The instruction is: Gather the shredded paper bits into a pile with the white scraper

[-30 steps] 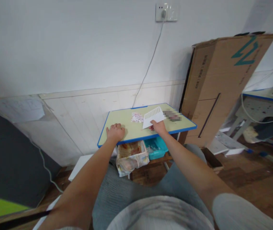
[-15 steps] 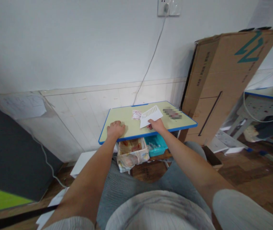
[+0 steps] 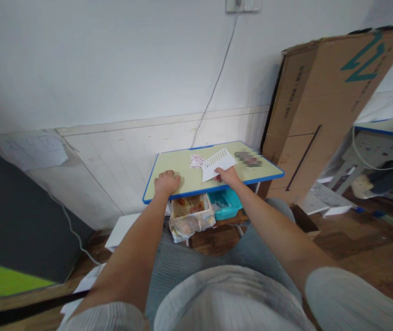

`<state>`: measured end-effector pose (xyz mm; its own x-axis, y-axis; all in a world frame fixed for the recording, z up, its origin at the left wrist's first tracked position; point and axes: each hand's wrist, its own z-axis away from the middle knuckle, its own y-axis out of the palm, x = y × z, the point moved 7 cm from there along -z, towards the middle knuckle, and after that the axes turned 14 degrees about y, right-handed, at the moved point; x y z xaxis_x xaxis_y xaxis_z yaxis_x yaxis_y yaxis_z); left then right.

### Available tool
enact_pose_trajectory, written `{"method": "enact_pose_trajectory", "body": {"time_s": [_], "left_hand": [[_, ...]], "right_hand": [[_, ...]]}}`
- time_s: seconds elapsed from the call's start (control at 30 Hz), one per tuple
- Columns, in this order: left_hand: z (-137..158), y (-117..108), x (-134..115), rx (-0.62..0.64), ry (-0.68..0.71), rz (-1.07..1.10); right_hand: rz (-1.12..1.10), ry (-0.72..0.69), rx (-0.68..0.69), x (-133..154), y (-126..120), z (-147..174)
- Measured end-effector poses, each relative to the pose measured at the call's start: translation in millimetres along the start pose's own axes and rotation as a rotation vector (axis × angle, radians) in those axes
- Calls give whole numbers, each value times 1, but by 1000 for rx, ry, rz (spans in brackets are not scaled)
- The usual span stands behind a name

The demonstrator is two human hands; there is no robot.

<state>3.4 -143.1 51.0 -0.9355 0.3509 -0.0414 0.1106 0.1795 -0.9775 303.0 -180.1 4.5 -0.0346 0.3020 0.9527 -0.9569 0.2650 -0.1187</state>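
A small table with a pale yellow-green top [image 3: 191,180] and blue edging stands in front of me. My right hand [image 3: 227,175] grips the lower right edge of a white paper sheet [image 3: 213,169] between thumb and fingers. Rows of short tan strips run across the sheet, which is tilted above the tabletop. My left hand [image 3: 167,183] rests palm down near the table's left front edge, its fingers somewhat bent and apart, holding nothing. A small heap of white and pinkish pieces [image 3: 195,161] lies behind the sheet. To the right sits a blurred-out item [image 3: 248,158].
Under the tabletop are a cloth-lined basket [image 3: 192,224] and a teal bin [image 3: 229,211] with clear pieces inside. A tall cardboard box [image 3: 307,101] leans at the right against the wall. A cable [image 3: 213,94] hangs from the wall socket [image 3: 241,5] behind the table.
The view has tipped slightly, so wall and box sit a little higher. My right hand still holds the sheet in nearly the same spot; the left hand stays on the table.
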Motion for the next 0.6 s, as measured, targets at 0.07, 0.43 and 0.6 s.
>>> {"method": "enact_pose_trajectory", "body": {"time_s": [0.07, 0.43, 0.6], "left_hand": [[0, 0, 0, -1, -2, -2], [1, -2, -1, 5, -14, 4], [2, -2, -1, -18, -12, 28]], "right_hand": [[7, -19, 12, 2, 1, 4], [-33, -109, 81, 15, 6, 19], [76, -50, 99, 13, 10, 13]]}}
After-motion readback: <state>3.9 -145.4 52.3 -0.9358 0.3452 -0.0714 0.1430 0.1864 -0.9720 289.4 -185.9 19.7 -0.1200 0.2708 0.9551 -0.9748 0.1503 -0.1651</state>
